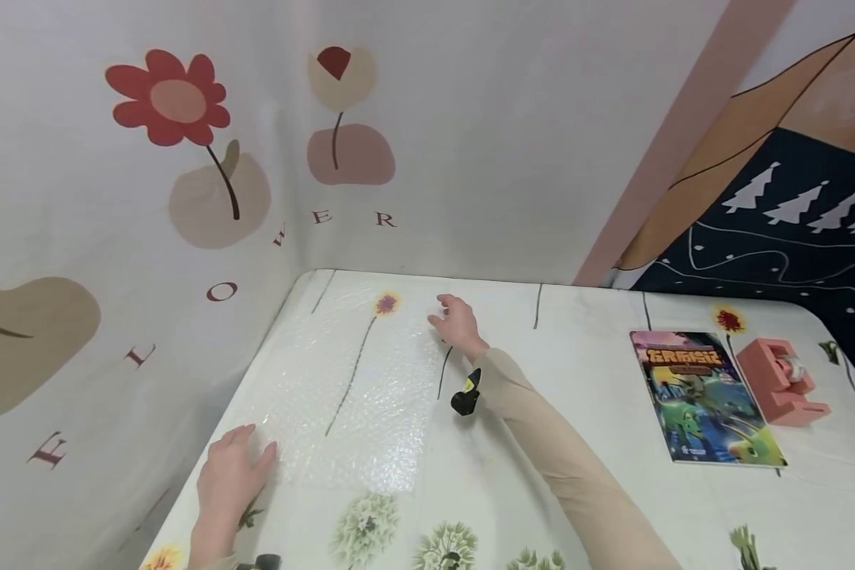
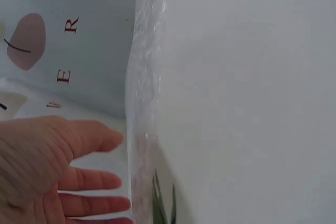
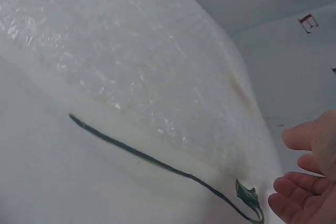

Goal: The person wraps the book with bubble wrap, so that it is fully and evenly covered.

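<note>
A clear sheet of bubble wrap [image 1: 392,396] lies spread on the white, flower-printed tabletop [image 1: 527,475]. At its lower left edge is my left hand [image 1: 231,475], thumb apart from the fingers. In the left wrist view, that hand [image 2: 63,171] has fairly straight fingers beside the shiny edge of the wrap [image 2: 147,77], and no grip shows. My right hand [image 1: 459,326] is by the upper right edge of the sheet, its fingers loosely bent. The right wrist view shows this hand [image 3: 310,177] holding nothing, near the wrap [image 3: 136,61]; whether it touches is unclear.
To the right lies a colourful picture book [image 1: 705,396]. Beside it stands a pink, block-shaped holder [image 1: 773,388] with a whitish piece in it. Printed cloth walls [image 1: 470,158] rise behind and at the left of the table. A black device [image 1: 465,396] sits at my right wrist.
</note>
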{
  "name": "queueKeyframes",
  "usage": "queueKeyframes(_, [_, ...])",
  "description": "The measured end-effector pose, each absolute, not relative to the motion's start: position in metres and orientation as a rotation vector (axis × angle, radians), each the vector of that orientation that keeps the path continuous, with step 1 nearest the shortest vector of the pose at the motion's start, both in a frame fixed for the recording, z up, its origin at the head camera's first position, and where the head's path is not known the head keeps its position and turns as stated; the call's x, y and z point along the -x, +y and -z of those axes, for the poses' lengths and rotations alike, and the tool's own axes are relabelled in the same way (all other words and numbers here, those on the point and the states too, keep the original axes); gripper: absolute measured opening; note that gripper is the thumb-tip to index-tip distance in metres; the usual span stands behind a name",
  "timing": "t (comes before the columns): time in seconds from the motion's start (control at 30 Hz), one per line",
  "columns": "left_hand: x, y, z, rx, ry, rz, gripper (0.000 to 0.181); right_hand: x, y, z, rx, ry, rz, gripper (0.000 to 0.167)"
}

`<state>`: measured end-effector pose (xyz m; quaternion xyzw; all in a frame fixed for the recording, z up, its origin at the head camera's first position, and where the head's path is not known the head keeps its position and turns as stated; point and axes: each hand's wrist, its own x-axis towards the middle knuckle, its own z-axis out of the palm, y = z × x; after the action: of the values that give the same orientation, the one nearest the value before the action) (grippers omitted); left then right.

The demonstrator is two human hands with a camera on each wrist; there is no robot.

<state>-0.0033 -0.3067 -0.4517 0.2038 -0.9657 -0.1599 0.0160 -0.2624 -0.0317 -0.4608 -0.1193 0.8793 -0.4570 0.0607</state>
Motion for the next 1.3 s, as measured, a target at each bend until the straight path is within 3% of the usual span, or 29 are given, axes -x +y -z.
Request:
queueKeyframes(0.43, [0.003, -0.327, 0.448, -0.998, -2.956, 0.601, 0.056, 0.271, -0.042, 0.465, 0.242, 2.726, 1.333, 0.047])
queueKeyframes(0.83, [0.003, -0.331, 0.446, -1.030, -2.947, 0.610, 0.064, 0.276, -0.053, 0.469, 0.120, 2.772, 1.306, 0.056])
queueKeyframes(1.3, [0.004, -0.331, 0.446, -0.965, -2.907, 0.603, 0.062, 0.277, -0.060, 0.462, 0.010, 2.710, 1.267, 0.048])
